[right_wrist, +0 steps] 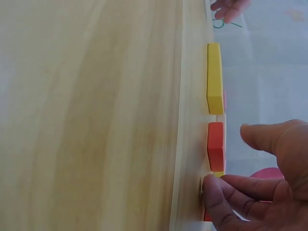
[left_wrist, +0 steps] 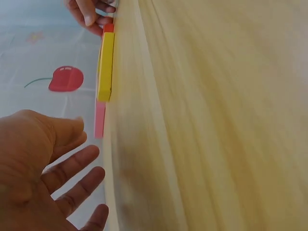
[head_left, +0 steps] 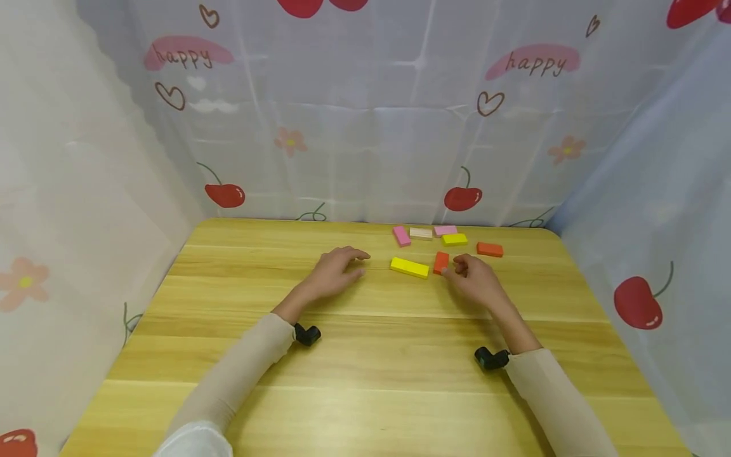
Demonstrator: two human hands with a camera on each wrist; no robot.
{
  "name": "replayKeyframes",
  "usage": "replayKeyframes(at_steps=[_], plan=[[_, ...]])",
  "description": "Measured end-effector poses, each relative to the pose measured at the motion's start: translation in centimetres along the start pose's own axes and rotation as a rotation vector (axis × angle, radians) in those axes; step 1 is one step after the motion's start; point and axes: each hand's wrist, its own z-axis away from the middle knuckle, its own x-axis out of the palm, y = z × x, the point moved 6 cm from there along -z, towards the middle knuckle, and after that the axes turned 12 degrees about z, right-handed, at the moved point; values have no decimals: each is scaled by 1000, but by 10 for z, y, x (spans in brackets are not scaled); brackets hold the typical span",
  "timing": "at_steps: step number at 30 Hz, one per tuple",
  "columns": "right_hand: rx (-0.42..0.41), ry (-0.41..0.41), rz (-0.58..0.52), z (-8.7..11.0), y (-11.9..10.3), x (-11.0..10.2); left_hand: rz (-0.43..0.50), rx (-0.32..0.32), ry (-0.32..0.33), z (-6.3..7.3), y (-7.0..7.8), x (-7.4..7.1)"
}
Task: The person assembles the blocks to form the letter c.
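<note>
A long yellow block (head_left: pixel 409 267) lies flat on the table, slightly slanted. Just right of it is a short red block (head_left: pixel 441 263), set with its length pointing toward the back. My right hand (head_left: pixel 473 277) is close beside this red block; in the right wrist view its thumb and fingers (right_wrist: pixel 216 202) stand apart, with no block pinched between them. To the left of the yellow block hovers my left hand (left_wrist: pixel 43 168), fingers loosely spread and holding nothing.
Toward the back edge lie a dark pink block (head_left: pixel 401 236), a pale wooden block (head_left: pixel 421 233), a light pink block (head_left: pixel 445 231) and a smaller yellow block (head_left: pixel 454 239). An orange-red block (head_left: pixel 490 249) is farther right. A printed curtain (head_left: pixel 371 158) hangs behind the wooden table (head_left: pixel 371 381).
</note>
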Motion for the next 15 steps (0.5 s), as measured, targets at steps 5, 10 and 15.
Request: replayKeyframes(at_steps=[5, 10, 15], plan=[[45, 27, 32, -7, -1, -1, 49, 52, -10, -22, 14, 15], [60, 53, 65, -13, -5, 0, 93, 90, -11, -41, 24, 26], [79, 69, 73, -17, -6, 1, 84, 82, -15, -58, 28, 39]])
